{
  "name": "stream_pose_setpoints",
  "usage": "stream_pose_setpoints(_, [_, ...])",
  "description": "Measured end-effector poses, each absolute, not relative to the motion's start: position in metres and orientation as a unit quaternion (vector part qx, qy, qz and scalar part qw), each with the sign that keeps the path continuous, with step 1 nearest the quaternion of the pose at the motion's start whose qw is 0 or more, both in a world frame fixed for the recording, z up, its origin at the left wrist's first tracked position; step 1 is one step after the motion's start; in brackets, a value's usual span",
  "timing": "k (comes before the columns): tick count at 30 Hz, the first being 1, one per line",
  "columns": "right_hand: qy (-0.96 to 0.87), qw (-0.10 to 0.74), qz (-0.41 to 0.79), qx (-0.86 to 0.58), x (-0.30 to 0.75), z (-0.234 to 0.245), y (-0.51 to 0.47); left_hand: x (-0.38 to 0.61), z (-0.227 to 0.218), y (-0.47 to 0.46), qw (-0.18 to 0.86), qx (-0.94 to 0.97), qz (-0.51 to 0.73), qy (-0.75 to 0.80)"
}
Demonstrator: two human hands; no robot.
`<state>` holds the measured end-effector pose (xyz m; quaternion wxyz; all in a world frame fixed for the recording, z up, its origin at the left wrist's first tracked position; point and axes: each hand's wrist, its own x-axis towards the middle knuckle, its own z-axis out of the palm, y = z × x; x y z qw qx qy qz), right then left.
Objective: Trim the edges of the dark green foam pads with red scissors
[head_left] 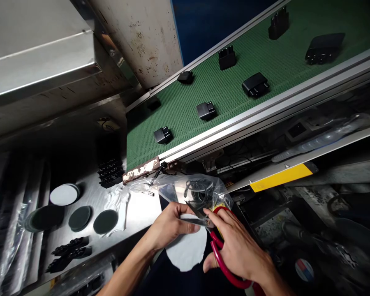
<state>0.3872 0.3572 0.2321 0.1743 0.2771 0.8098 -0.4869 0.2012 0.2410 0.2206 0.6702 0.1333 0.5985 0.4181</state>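
My right hand (239,246) is shut around a pair of red-handled scissors (223,250), with their steel blades (197,220) pointing left into the edge of a clear plastic bag (197,191). My left hand (171,224) pinches the bag's lower edge close to the blades. Inside the bag lies a coil of dark cable (199,191). A flat white round piece (185,248) shows below both hands, partly hidden by them.
A green mesh conveyor belt (222,92) carrying several black plastic connectors runs diagonally above, edged by an aluminium rail (259,113). To the left, a steel table (135,209) holds round dark and white discs and black parts. A yellow strip (280,177) lies right.
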Motion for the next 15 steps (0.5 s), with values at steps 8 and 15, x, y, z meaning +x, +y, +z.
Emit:
stream_pose_setpoints(8, [0.788, 0.173, -0.514, 0.292, 0.3867, 0.2304, 0.3563, 0.2018, 0.2216, 0.2393, 0.664, 0.125, 0.413, 0.611])
stream_pose_setpoints(15, [0.77, 0.163, -0.538, 0.302, 0.3821, 0.2262, 0.3612, 0.2006, 0.2224, 0.2412, 0.678, 0.124, 0.422, 0.589])
